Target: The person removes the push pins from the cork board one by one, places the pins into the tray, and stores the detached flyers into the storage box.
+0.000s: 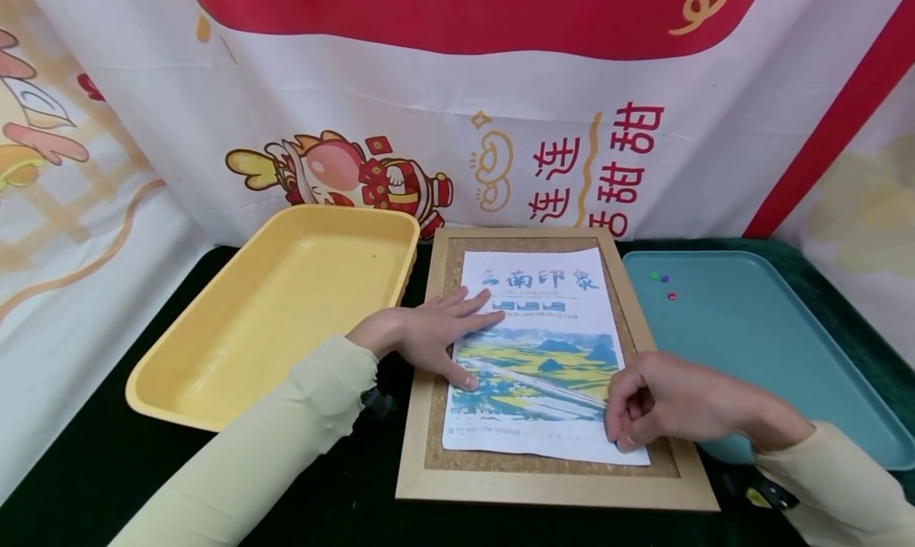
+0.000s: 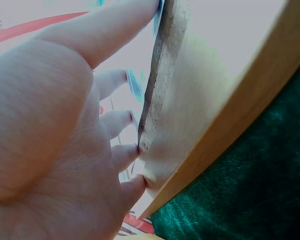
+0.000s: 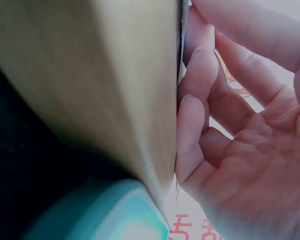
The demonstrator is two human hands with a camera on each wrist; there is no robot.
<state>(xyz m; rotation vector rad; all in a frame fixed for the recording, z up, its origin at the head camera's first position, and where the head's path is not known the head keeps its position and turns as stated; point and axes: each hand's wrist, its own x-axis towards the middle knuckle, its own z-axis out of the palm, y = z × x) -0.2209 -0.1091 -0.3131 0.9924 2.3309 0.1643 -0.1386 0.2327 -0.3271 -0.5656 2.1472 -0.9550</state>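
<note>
A printed landscape poster point(image 1: 538, 436) lies on the cork of a wood-framed board point(image 1: 500, 487). My left hand point(image 1: 439, 329) rests on its left side, fingers spread and straight, with the thumb point(image 1: 461, 376) lower down on the picture. In the left wrist view, fingertips point(image 2: 132, 187) reach the board's inner edge. Over the poster's lower right corner is my right hand point(image 1: 668, 400), its fingers curled and thumb drawn to the index finger. Those fingertips sit at the sheet; I cannot tell what is between them. The right wrist view shows curled fingers point(image 3: 192, 125) against the frame.
To the left stands a deep yellow tray point(image 1: 264, 325), close to the board. A blue-green tray point(image 1: 758, 325) lies right of it, holding small green, purple and red pieces point(image 1: 672, 296). Dark green cloth point(image 1: 343, 475) covers the table; a printed banner point(image 1: 429, 94) hangs behind.
</note>
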